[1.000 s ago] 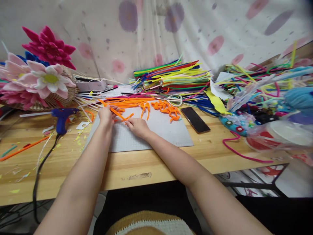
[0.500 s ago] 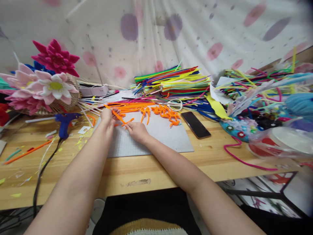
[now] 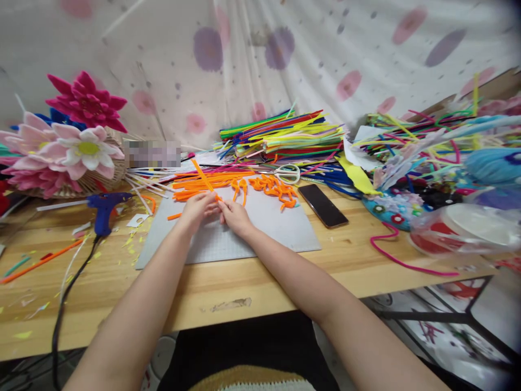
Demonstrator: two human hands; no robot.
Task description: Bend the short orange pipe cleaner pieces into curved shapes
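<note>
My left hand [image 3: 198,209] and my right hand [image 3: 234,213] meet over the grey cutting mat [image 3: 280,231], fingers pinched together on an orange pipe cleaner [image 3: 202,175]. The pipe cleaner sticks up and back from between the two hands. Just behind them lie a bundle of straight orange pipe cleaners [image 3: 203,184] and a heap of short bent orange pieces [image 3: 275,189]. One small orange piece [image 3: 175,216] rests on the mat to the left of my left hand.
A blue glue gun [image 3: 103,209] with its black cord lies at left, near large felt flowers [image 3: 69,146]. White scissors [image 3: 288,174] and a black phone [image 3: 323,205] sit behind and right of the mat. Stacked coloured pipe cleaners [image 3: 285,136] and craft clutter fill the back and right.
My left hand has moved right to meet my right hand at the mat's middle. The orange pipe cleaner, earlier stretched flat between them, now points upward.
</note>
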